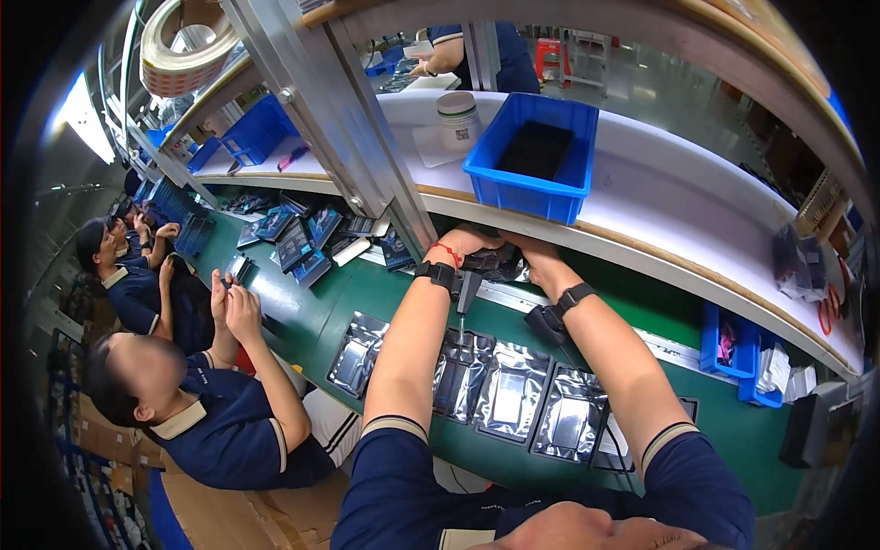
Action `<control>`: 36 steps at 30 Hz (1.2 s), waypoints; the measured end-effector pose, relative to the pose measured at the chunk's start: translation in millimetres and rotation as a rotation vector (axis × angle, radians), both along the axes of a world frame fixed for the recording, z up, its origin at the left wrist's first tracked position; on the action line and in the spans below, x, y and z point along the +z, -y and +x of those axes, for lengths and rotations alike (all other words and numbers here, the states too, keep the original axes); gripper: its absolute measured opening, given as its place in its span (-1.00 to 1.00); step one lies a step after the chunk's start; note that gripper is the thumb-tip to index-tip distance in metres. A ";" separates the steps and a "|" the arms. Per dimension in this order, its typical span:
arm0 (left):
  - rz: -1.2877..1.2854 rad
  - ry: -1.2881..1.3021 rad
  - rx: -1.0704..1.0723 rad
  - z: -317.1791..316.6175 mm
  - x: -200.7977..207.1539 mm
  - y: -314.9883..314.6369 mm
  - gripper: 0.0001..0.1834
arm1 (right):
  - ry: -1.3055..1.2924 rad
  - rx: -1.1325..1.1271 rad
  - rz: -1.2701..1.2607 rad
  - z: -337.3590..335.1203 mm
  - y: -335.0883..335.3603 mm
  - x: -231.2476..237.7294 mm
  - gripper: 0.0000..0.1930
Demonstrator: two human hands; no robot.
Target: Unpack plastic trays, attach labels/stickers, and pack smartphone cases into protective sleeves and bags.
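Note:
Both my arms stretch forward across the green bench and in under the shelf edge. My left hand and my right hand are close together at a dark, shiny bundle, perhaps bagged goods. The shelf edge hides the fingers of both, so their grip does not show. Beside my left wrist a grey, narrow-tipped tool points down at the bench. Below my forearms lies a row of black trays with shiny silver film, among them a middle tray and a right one.
On the shelf above stand a blue bin with dark contents and a white jar. A metal post rises left of my hands. Dark boxes are piled further left, near a co-worker holding a small item. Blue bins sit right.

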State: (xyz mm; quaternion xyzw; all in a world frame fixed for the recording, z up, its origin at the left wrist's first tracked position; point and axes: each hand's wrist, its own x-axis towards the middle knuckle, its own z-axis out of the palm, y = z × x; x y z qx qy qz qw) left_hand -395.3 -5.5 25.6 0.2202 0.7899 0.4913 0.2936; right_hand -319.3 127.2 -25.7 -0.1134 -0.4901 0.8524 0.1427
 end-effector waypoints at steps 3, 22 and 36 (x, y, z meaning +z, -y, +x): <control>-0.008 0.179 0.009 -8.6 -9.2 12.8 -0.61 | 0.038 -0.034 0.135 -8.8 21.1 7.6 -0.79; 0.185 0.456 0.087 26.0 4.3 17.4 -0.69 | 0.094 0.190 -0.098 19.8 18.1 24.5 -0.87; 0.427 0.614 -0.249 194.0 -5.8 -165.3 -0.77 | 0.129 -0.017 -0.205 214.4 -156.4 23.2 -0.84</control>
